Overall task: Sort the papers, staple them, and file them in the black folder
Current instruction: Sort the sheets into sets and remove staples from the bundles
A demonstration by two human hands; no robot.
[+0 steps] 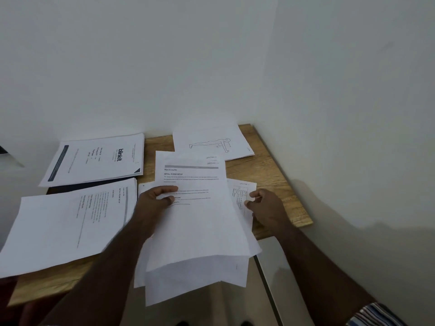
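Note:
My left hand (pixel 157 198) grips a bundle of printed sheets (pixel 197 222) headed "Initial Scene Setup", lifted over the table's front edge. My right hand (pixel 263 203) pinches the edge of a sheet with a table (pixel 242 191) lying beneath the bundle. A pile with a "blinkit" page (pixel 94 158) lies at the back left, partly on the black folder (pixel 89 185), of which only a dark strip shows. Another text pile (pixel 66 227) sits at the front left. A pile with a line drawing of a figure (pixel 211 143) lies at the back right. No stapler is in view.
The wooden table (pixel 266 165) stands in a corner of white walls (pixel 211 67). Its right edge and front edge are close to my arms. A dark object (pixel 7 154) shows at the far left edge.

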